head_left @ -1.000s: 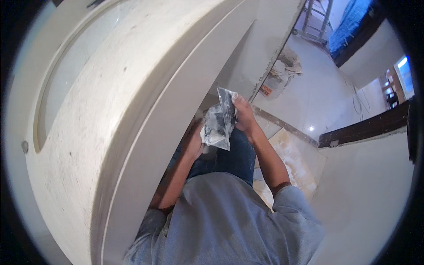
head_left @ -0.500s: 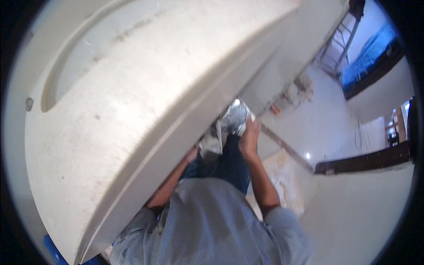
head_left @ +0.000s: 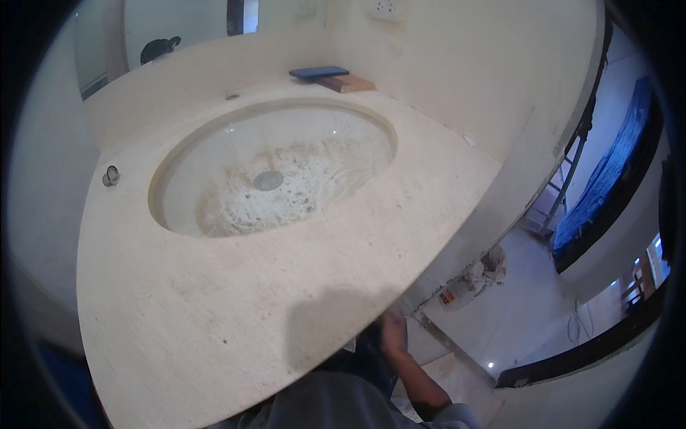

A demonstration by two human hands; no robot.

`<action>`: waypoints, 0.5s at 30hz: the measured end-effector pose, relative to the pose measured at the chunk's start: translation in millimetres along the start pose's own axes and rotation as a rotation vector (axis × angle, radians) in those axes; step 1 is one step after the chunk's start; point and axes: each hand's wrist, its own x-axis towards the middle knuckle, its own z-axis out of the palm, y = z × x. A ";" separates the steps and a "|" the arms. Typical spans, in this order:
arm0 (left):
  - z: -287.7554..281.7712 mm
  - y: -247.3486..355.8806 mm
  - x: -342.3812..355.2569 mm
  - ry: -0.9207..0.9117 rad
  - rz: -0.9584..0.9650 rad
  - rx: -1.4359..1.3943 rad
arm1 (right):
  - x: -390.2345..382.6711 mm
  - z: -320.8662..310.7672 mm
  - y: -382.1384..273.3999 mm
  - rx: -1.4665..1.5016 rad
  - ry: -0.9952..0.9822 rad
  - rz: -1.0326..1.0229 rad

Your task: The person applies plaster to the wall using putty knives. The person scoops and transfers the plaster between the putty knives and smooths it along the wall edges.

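Right hand (head_left: 392, 334) beside the countertop (head_left: 179, 286) partly blocking view, openness and hold unclear, dusty sink (head_left: 214, 156), wooden block (head_left: 353, 85) beyond

Cream table (head_left: 179, 300), white basin (head_left: 357, 143), bright blue sheet (head_left: 602, 171).
Fine streaks and dark specks pattern the table; brown smears and grey spots mottle the basin round its grey drain (head_left: 269, 180). The slab (head_left: 318, 72) is dark blue, the block (head_left: 351, 84) orange-brown, the wall (head_left: 457, 79) cream, the beam (head_left: 557, 369) dark brown, the floor (head_left: 525, 307) pale lilac, the shirt (head_left: 325, 402) grey.
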 end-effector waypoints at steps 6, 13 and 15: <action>-10.2 8.2 24.6 0.081 0.045 0.029 | 75.4 -199.9 -194.1 -0.144 1.103 -0.918; -13.2 10.6 37.7 0.124 0.041 0.090 | 227.3 -200.6 -440.7 -0.386 0.227 -1.241; -13.3 10.7 40.7 0.129 0.040 0.103 | 280.2 -170.8 -478.5 -0.314 -0.144 -1.002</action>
